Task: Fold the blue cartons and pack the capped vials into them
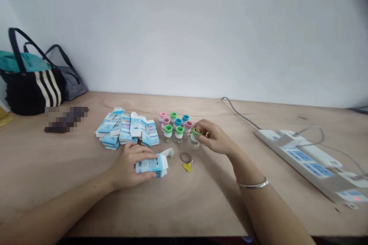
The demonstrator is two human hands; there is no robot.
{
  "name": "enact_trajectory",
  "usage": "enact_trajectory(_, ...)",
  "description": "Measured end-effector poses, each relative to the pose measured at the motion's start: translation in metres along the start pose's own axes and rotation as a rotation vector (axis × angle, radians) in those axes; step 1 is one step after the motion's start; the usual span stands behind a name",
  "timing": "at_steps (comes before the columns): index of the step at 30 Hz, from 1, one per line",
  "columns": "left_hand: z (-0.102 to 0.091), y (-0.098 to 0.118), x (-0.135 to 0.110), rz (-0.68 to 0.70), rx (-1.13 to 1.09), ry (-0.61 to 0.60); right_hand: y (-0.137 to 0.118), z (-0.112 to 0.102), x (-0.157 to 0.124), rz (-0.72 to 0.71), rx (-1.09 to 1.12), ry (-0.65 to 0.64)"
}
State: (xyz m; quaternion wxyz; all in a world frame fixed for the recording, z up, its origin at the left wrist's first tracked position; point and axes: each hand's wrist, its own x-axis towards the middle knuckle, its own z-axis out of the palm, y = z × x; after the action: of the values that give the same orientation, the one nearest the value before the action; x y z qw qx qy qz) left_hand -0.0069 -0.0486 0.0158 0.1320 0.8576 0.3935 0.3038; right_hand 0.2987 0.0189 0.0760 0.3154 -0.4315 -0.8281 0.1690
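Observation:
My left hand (pixel 130 164) is closed around a small blue and white carton (pixel 153 164) that lies on the wooden table (pixel 184 203) with its end flap open. My right hand (pixel 214 138) pinches the green cap of a small clear bottle (pixel 194 138) standing on the table. To its left stands a cluster of several similar bottles (pixel 175 125) with pink, green and blue caps. A pile of flattened blue and white cartons (pixel 128 128) lies behind my left hand. A silver bangle (pixel 253 184) sits on my right wrist.
A key ring with a yellow tag (pixel 186 162) lies between my hands. A white power strip (pixel 313 162) with cables runs along the right. At the far left stand a striped black tote bag (pixel 31 84) and a dark pixelated object (pixel 66 119). A white wall backs the table.

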Motion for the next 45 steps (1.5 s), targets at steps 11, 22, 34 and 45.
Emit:
enact_trajectory(11,-0.004,0.005,-0.002,-0.009,0.03,-0.034,0.005,0.035,0.008,-0.062,-0.066,0.148)
enact_trajectory(22,-0.018,0.011,-0.003,-0.001,0.039,-0.104,-0.004,0.034,0.004,-0.083,-0.135,0.245)
enact_trajectory(34,-0.013,-0.001,-0.005,0.065,-0.064,0.005,-0.036,0.034,-0.006,0.099,-0.305,-0.502)
enact_trajectory(45,-0.005,0.0,-0.005,0.18,-0.082,-0.001,-0.003,0.005,0.002,0.289,-0.694,-0.147)
